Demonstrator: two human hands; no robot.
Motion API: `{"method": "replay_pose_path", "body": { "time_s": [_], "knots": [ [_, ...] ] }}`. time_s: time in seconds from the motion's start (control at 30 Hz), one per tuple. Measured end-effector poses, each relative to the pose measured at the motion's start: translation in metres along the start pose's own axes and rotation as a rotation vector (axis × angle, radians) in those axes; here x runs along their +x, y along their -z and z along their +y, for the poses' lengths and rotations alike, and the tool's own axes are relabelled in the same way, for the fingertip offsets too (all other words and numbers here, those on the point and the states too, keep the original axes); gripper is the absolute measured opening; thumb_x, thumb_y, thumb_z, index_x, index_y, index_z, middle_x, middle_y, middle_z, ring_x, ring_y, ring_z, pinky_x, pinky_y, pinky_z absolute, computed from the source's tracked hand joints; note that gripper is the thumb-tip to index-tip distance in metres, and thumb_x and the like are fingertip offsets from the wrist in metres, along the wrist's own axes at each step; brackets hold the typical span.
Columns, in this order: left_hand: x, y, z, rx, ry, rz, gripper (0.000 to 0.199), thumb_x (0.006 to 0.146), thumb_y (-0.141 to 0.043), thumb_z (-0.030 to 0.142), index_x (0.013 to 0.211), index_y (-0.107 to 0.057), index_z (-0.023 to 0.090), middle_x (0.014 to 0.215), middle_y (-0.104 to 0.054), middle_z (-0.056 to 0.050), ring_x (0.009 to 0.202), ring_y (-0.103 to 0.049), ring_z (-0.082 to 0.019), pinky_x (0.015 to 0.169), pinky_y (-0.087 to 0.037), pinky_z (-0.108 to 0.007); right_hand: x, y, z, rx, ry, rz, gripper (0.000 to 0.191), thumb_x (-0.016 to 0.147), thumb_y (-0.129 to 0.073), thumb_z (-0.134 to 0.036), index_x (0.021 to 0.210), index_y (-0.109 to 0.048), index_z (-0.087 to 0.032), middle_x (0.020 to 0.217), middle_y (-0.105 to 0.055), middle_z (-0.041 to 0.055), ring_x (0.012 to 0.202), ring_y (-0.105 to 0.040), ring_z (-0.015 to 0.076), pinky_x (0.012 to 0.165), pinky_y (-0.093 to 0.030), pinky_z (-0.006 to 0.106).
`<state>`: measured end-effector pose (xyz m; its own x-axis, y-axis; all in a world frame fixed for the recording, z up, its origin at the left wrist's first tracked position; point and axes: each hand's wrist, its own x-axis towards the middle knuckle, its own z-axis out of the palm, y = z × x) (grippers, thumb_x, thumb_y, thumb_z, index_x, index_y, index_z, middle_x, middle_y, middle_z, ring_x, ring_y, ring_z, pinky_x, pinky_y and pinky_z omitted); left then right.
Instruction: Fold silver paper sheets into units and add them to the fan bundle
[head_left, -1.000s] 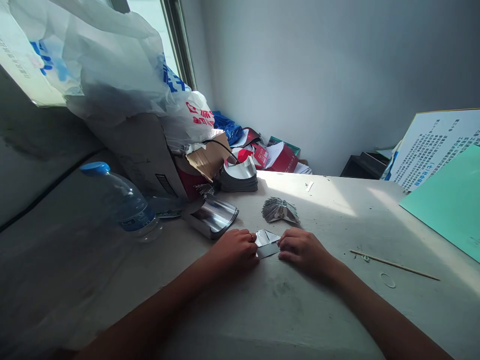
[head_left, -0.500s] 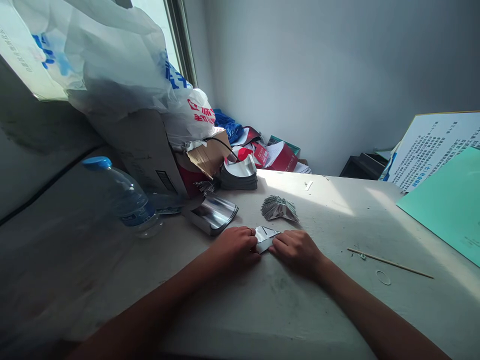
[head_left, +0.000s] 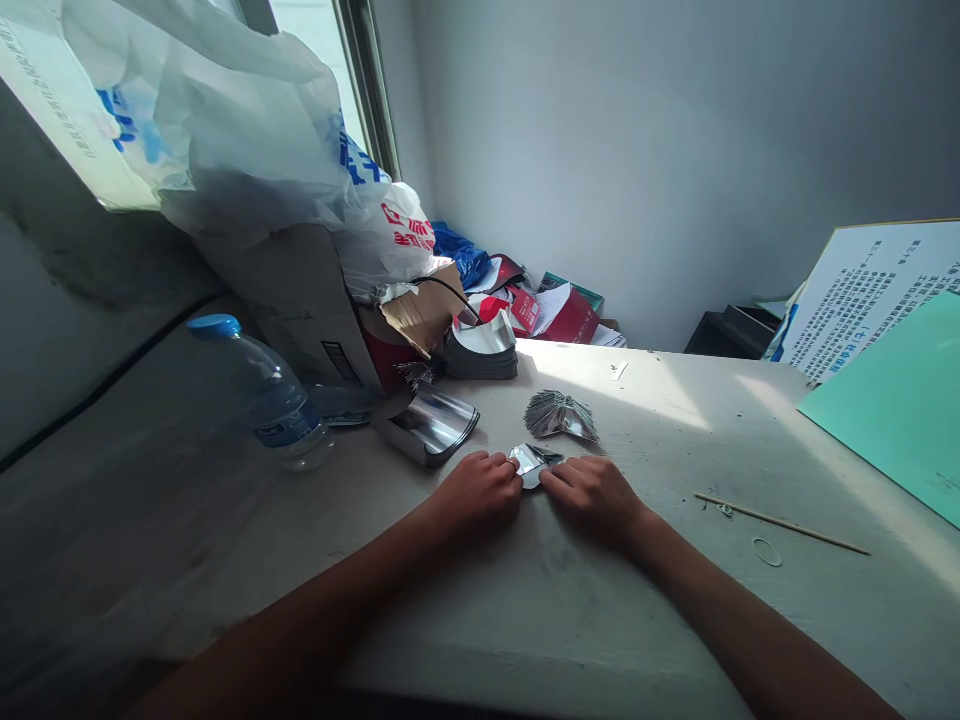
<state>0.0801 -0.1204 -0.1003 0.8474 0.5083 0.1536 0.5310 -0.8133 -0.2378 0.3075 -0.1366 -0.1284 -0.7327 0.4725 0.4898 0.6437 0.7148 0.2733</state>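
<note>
Folded foil piece (head_left: 532, 466) half hidden; left hand (head_left: 477, 495), right hand (head_left: 592, 497) together, clamped on it; folds hard to see.

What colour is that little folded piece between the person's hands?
The folded foil piece is shiny silver; it shows best in the head view.

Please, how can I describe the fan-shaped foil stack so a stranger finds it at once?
On the pale table, just beyond the two hands, lies a ridged, fan-shaped stack of folded silver foil. Unlike the small foil piece between the hands, nothing touches it.
</note>
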Motion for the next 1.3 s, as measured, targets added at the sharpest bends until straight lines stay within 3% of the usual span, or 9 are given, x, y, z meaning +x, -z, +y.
{"method": "replay_pose_path", "body": {
  "time_s": [0.13, 0.3, 0.53, 0.67, 0.93, 1.3],
  "knots": [
    [-0.001, -0.005, -0.003, -0.036, 0.023, -0.004, 0.011, 0.089, -0.058, 0.011, 0.085, -0.067, 0.013, 0.086, -0.069, -0.009, 0.082, -0.064, -0.02, 0.066, -0.042, -0.03, 0.001, -0.001, -0.001, 0.024, -0.037, -0.013, 0.023, 0.099, -0.046, -0.008, 0.086, -0.063, -0.016, 0.069, -0.06, 0.0026, 0.061, -0.045, 0.0149, 0.056, -0.018, 0.034],
    [-0.002, -0.012, -0.007, -0.139, 0.148, 0.029, 0.017, 0.087, -0.054, 0.012, 0.09, -0.071, 0.016, 0.09, -0.071, -0.006, 0.084, -0.066, -0.019, 0.068, -0.044, -0.03, 0.001, -0.004, 0.0, 0.077, -0.131, 0.007, 0.021, 0.098, -0.049, -0.01, 0.084, -0.063, -0.017, 0.072, -0.06, 0.0021, 0.065, -0.047, 0.0158, 0.058, -0.022, 0.033],
    [-0.002, 0.002, -0.013, -0.342, 0.236, 0.055, 0.021, 0.084, -0.055, 0.008, 0.087, -0.072, 0.02, 0.089, -0.07, -0.002, 0.079, -0.065, -0.014, 0.067, -0.042, -0.024, -0.001, -0.007, 0.006, 0.183, -0.255, 0.045, 0.016, 0.093, -0.054, -0.008, 0.087, -0.065, -0.018, 0.086, -0.066, 0.0046, 0.079, -0.052, 0.0184, 0.068, -0.035, 0.031],
    [-0.003, 0.004, -0.017, -0.366, 0.222, 0.041, 0.021, 0.083, -0.055, 0.009, 0.086, -0.072, 0.02, 0.089, -0.07, -0.001, 0.078, -0.064, -0.013, 0.064, -0.04, -0.023, -0.003, -0.006, 0.009, 0.232, -0.291, 0.033, 0.014, 0.091, -0.055, -0.008, 0.092, -0.066, -0.017, 0.095, -0.067, 0.007, 0.085, -0.054, 0.0199, 0.071, -0.039, 0.032],
    [-0.006, 0.004, -0.019, -0.346, 0.116, 0.021, 0.021, 0.081, -0.056, 0.007, 0.087, -0.071, 0.019, 0.091, -0.07, -0.003, 0.082, -0.065, -0.015, 0.067, -0.042, -0.023, -0.004, -0.006, 0.009, 0.273, -0.287, 0.017, 0.016, 0.093, -0.052, -0.007, 0.091, -0.066, -0.015, 0.103, -0.066, 0.0102, 0.09, -0.054, 0.0225, 0.075, -0.045, 0.034],
    [-0.005, 0.011, -0.022, -0.256, 0.2, -0.031, 0.017, 0.083, -0.056, 0.008, 0.086, -0.067, 0.02, 0.086, -0.067, -0.002, 0.08, -0.06, -0.016, 0.063, -0.039, -0.026, -0.002, -0.003, 0.005, 0.299, -0.152, -0.01, 0.022, 0.099, -0.047, -0.006, 0.097, -0.068, -0.013, 0.1, -0.067, 0.0101, 0.087, -0.055, 0.0199, 0.072, -0.046, 0.031]
  ]
}}
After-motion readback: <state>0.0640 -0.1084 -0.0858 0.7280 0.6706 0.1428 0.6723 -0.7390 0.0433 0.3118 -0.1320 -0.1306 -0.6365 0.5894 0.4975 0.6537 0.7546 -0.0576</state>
